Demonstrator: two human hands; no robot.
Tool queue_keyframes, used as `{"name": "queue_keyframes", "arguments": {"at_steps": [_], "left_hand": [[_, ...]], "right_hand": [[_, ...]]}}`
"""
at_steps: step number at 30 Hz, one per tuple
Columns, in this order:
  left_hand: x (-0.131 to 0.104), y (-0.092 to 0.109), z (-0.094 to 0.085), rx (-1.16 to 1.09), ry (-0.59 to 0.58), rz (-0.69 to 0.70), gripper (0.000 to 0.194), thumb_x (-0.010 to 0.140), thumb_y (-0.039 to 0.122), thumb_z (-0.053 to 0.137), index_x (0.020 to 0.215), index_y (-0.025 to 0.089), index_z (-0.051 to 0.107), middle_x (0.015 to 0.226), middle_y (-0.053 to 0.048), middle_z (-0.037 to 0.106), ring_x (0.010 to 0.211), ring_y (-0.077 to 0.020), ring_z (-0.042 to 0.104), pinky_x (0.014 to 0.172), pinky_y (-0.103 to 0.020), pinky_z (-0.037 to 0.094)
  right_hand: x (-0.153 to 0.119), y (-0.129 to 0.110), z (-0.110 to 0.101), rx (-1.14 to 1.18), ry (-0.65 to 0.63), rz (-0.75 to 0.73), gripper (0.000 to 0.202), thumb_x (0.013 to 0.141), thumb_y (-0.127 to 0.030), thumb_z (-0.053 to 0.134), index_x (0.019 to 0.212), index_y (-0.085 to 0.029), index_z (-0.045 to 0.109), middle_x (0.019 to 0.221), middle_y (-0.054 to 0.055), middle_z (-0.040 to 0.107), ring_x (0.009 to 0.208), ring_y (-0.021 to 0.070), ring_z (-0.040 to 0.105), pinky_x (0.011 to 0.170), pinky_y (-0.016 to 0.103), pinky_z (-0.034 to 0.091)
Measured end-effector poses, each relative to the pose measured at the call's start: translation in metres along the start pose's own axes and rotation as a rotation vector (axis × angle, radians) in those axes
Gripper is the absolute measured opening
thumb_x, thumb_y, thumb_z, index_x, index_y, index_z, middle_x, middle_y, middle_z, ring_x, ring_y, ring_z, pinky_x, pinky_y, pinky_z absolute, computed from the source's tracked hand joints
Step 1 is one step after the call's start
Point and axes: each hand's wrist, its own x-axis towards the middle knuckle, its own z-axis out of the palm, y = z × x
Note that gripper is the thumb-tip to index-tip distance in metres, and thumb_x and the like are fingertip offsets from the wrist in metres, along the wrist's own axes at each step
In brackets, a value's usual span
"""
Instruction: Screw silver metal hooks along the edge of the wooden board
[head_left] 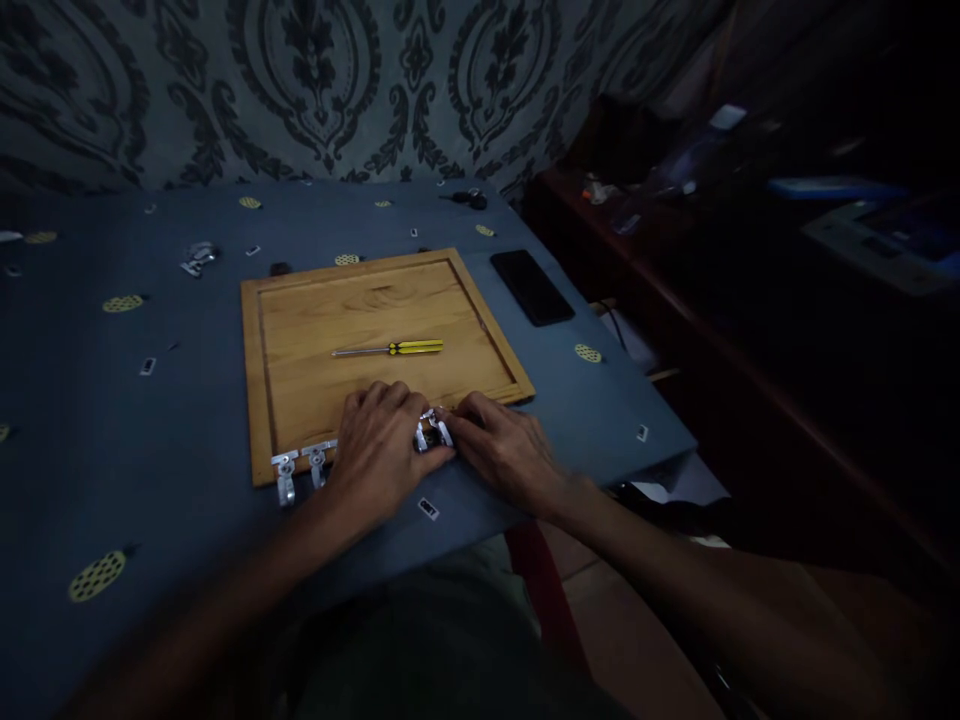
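Observation:
A wooden panel with a raised frame lies on the blue cloth. At its near edge, my left hand and my right hand close from both sides on a silver metal hinge. The fingertips of both hands partly cover it. Further left along the same edge sit two more silver cabinet hinges, their arms hanging over the edge. A screwdriver with a yellow and black handle rests on the panel beyond my hands, its shaft pointing left.
A black phone lies right of the panel. Loose metal hinges lie at the back left, and a small dark object at the back. The table's right edge drops off beside dark red furniture. Patterned fabric rises behind.

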Motion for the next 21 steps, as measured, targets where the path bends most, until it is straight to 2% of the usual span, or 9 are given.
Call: {"name": "queue_keyframes", "arguments": {"at_steps": [5, 8, 12, 15, 17, 21], "left_hand": [[0.0, 0.001, -0.003, 0.002, -0.013, 0.005, 0.029, 0.085, 0.04, 0.084, 0.102, 0.019, 0.071, 0.105, -0.006, 0.068, 0.112, -0.0301, 0.059, 0.092, -0.042, 0.042], [0.002, 0.002, -0.005, -0.012, -0.034, 0.003, 0.029, 0.086, 0.039, 0.083, 0.103, 0.019, 0.072, 0.106, -0.006, 0.068, 0.112, -0.0298, 0.06, 0.093, -0.042, 0.042], [0.003, 0.003, -0.005, -0.016, -0.052, -0.012, 0.029, 0.085, 0.04, 0.083, 0.102, 0.019, 0.072, 0.107, -0.006, 0.068, 0.113, -0.0294, 0.061, 0.094, -0.042, 0.042], [0.003, 0.003, -0.006, -0.01, -0.065, -0.018, 0.031, 0.086, 0.041, 0.082, 0.105, 0.019, 0.072, 0.109, -0.006, 0.068, 0.114, -0.0299, 0.06, 0.094, -0.043, 0.042], [0.003, 0.003, -0.007, -0.009, -0.075, -0.024, 0.031, 0.086, 0.04, 0.082, 0.106, 0.019, 0.072, 0.11, -0.006, 0.068, 0.114, -0.0301, 0.06, 0.095, -0.043, 0.042], [0.003, 0.004, -0.008, -0.017, -0.084, -0.03, 0.032, 0.087, 0.039, 0.081, 0.109, 0.018, 0.072, 0.11, -0.006, 0.067, 0.114, -0.0299, 0.06, 0.098, -0.045, 0.042]], "right_hand": [[0.0, 0.002, 0.0, 0.052, 0.022, -0.002, 0.03, 0.104, -0.022, 0.048, 0.123, -0.023, 0.072, 0.093, 0.007, 0.067, 0.079, 0.0177, 0.063, 0.059, 0.027, 0.04], [0.002, 0.006, -0.002, 0.163, 0.018, 0.013, 0.03, 0.103, -0.022, 0.049, 0.121, -0.022, 0.074, 0.093, 0.007, 0.066, 0.076, 0.0163, 0.064, 0.061, 0.026, 0.044], [0.01, 0.01, -0.009, 0.429, 0.019, 0.113, 0.024, 0.101, -0.023, 0.055, 0.113, -0.021, 0.075, 0.091, 0.005, 0.068, 0.081, 0.0157, 0.067, 0.07, 0.026, 0.051], [0.02, 0.007, -0.015, 0.534, 0.031, 0.22, 0.012, 0.097, -0.024, 0.064, 0.097, -0.02, 0.075, 0.087, 0.004, 0.07, 0.081, 0.0169, 0.068, 0.073, 0.028, 0.052], [0.028, 0.003, -0.019, 0.54, 0.001, 0.295, 0.005, 0.091, -0.023, 0.07, 0.089, -0.019, 0.073, 0.083, 0.003, 0.071, 0.077, 0.0163, 0.067, 0.069, 0.028, 0.049], [0.043, -0.003, -0.027, 0.465, -0.155, 0.386, 0.002, 0.085, -0.021, 0.075, 0.087, -0.019, 0.074, 0.081, 0.003, 0.071, 0.074, 0.0158, 0.065, 0.065, 0.027, 0.044]]}}
